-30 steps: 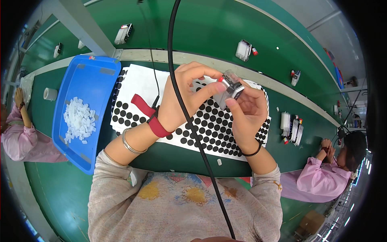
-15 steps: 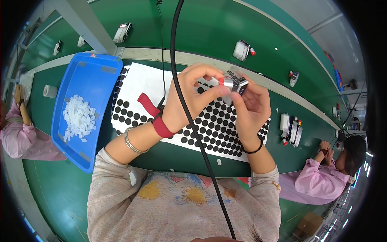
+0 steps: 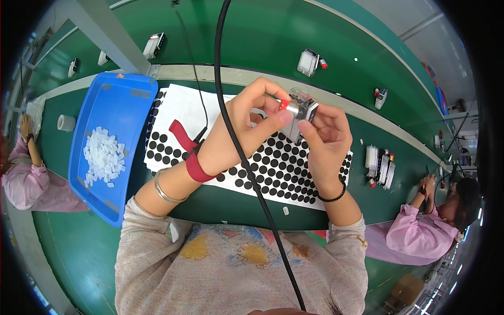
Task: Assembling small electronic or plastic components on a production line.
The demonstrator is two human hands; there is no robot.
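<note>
Between my two hands, above sheets of black round stickers (image 3: pixel 281 178), is a small silver cylinder (image 3: pixel 292 108) with a red end beside a clear plastic housing (image 3: pixel 287 132) with dark parts in it. My left hand (image 3: pixel 244 118) pinches the cylinder between thumb and fingers near the red end. On the other side, my right hand (image 3: pixel 326 144) grips the housing, its thumb in front and its fingers curled behind. The cylinder's inner end is against the housing; whether they are joined I cannot tell. A red strap (image 3: pixel 199 167) circles my left wrist.
To the left lies a blue tray (image 3: pixel 116 218) holding a pile of small white pieces (image 3: pixel 103 155). A black cable (image 3: pixel 242 155) hangs across the view. Similar clear units (image 3: pixel 380 167) lie at right, and others on the green belt (image 3: pixel 252 42). Co-workers sit on both sides.
The housing has turned in my right hand, so more of its clear wall shows below. My left hand and the cylinder have shifted slightly left.
</note>
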